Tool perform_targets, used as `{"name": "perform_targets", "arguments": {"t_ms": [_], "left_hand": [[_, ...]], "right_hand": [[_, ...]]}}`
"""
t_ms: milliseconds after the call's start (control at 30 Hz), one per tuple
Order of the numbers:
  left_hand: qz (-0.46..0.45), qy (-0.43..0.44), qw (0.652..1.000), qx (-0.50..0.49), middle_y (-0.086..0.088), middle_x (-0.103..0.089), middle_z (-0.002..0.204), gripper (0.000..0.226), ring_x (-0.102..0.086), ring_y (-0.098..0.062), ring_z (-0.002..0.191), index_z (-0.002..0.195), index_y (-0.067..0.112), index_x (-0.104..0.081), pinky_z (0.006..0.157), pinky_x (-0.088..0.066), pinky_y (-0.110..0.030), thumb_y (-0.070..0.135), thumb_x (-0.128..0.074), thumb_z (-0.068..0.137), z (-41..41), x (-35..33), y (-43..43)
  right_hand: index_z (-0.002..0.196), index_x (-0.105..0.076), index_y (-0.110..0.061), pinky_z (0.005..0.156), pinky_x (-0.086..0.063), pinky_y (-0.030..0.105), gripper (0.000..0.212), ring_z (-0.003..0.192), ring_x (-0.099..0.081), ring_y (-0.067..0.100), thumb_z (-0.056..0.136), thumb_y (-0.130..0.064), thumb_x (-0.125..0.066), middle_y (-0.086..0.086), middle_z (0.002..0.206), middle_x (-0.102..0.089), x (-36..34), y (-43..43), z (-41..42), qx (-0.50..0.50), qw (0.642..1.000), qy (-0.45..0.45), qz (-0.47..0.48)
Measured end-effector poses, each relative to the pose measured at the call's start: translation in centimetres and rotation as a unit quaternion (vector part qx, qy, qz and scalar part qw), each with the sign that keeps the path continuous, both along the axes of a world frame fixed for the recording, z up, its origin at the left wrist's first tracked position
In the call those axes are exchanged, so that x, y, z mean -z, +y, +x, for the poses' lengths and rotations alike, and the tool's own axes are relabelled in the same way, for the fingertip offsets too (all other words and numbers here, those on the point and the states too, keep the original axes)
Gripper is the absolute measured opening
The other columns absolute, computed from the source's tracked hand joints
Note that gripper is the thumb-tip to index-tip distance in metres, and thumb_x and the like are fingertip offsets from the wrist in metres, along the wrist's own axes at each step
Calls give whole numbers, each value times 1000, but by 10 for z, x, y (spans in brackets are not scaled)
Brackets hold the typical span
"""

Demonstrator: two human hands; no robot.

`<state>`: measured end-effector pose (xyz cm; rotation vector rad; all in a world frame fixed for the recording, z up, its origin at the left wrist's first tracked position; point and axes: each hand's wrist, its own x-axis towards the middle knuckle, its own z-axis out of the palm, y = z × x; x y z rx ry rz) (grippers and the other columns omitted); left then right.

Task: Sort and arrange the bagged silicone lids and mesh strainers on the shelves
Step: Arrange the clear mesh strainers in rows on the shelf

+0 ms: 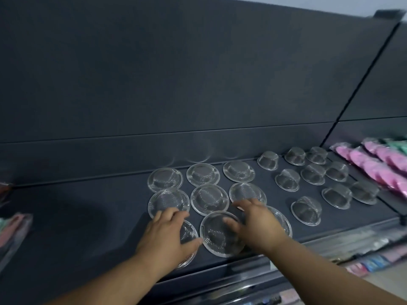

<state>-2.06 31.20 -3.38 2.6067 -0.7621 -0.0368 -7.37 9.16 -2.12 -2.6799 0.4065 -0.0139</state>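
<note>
Several wide, flat mesh strainers lie upside down in rows on the dark shelf (77,212). The front middle strainer (220,235) sits between my two hands. My left hand (169,236) lies flat over the front left strainer (189,233), its thumb touching the middle one's rim. Fingers spread, my right hand (257,223) rests on the front right strainer (284,219) and touches the middle one's right side. Neither hand grips anything. Several smaller, deeper strainers (306,211) stand in rows to the right.
Bagged pink silicone lids (374,164) are stacked at the right end of the shelf, green ones (398,145) behind them. More bagged goods lie at the far left (13,227) and on a lower shelf (363,249). A dark back panel rises behind.
</note>
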Motion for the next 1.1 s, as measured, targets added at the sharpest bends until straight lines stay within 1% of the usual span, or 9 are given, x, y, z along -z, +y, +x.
{"name": "perform_targets", "arguments": {"t_ms": [100, 167, 267, 333, 467, 600, 733, 833, 1100], "left_hand": [[-25, 12, 999, 34, 18, -26, 141, 72, -23, -4, 130, 141, 33, -31, 107, -27, -21, 65, -52, 80, 0, -5, -18], [-20, 36, 998, 55, 19, -18, 147, 75, -16, -4, 135, 144, 35, -25, 109, -29, -26, 63, -54, 80, -3, -7, -33], [0, 91, 994, 68, 19, -6, 152, 84, -10, -8, 141, 145, 41, -18, 115, -23, -33, 56, -64, 77, -5, -1, -55], [0, 114, 992, 61, 20, -9, 152, 84, -19, -7, 138, 144, 42, -21, 115, -25, -31, 51, -68, 76, -7, 5, -71], [-8, 95, 995, 18, 24, -23, 142, 79, -31, 0, 127, 141, 41, -29, 108, -31, -22, 54, -68, 74, -14, 10, -100], [-2, 91, 995, -36, 25, -25, 138, 82, -28, 0, 130, 138, 40, -33, 106, -27, -18, 68, -63, 67, -20, 10, -115], [-22, 87, 987, -135, 15, -5, 154, 102, -10, -11, 142, 142, 43, -25, 114, -16, -25, 82, -52, 52, -19, 11, -128], [-55, 124, 968, -211, 11, 9, 157, 104, 1, -16, 145, 146, 41, -15, 118, -12, -35, 81, -57, 59, -16, 14, -132], [-76, 138, 969, -190, 14, 19, 155, 96, 2, -13, 144, 146, 41, -13, 116, -12, -29, 64, -65, 70, -21, 30, -149]], "right_hand": [[124, -56, -34, 98, -42, 30, 51, 119, -49, 20, 77, -49, -68, -5, 126, -50, -8, -29, -5, 30, 999, -10, -19], [126, -53, -39, 100, -41, 30, 52, 120, -48, 21, 77, -46, -68, -5, 127, -49, -10, -46, -9, 18, 999, 29, -25], [122, -55, -37, 96, -46, 33, 50, 116, -54, 21, 74, -52, -59, -2, 123, -54, -6, -64, -12, -24, 995, 85, -47], [121, -54, -34, 94, -47, 33, 54, 113, -54, 21, 73, -57, -59, -1, 122, -53, 0, -74, -11, -52, 992, 94, -65], [126, -50, -39, 91, -48, 33, 57, 112, -54, 19, 76, -64, -58, -5, 122, -49, -5, -99, 2, -94, 993, 56, -40], [132, -44, -33, 94, -48, 34, 59, 118, -49, 21, 81, -55, -61, -3, 128, -46, -12, -124, 33, -148, 988, 4, -45], [138, -38, -32, 103, -41, 35, 67, 128, -42, 22, 80, -52, -64, -2, 143, -36, -4, -128, 56, -215, 976, 33, -13], [139, -37, -34, 107, -37, 33, 66, 132, -38, 21, 81, -47, -66, -4, 148, -32, 5, -126, 62, -247, 968, 50, -2], [132, -42, -34, 99, -44, 34, 62, 121, -49, 21, 77, -42, -68, -4, 137, -40, 8, -144, 62, -225, 974, 42, -8]]}}
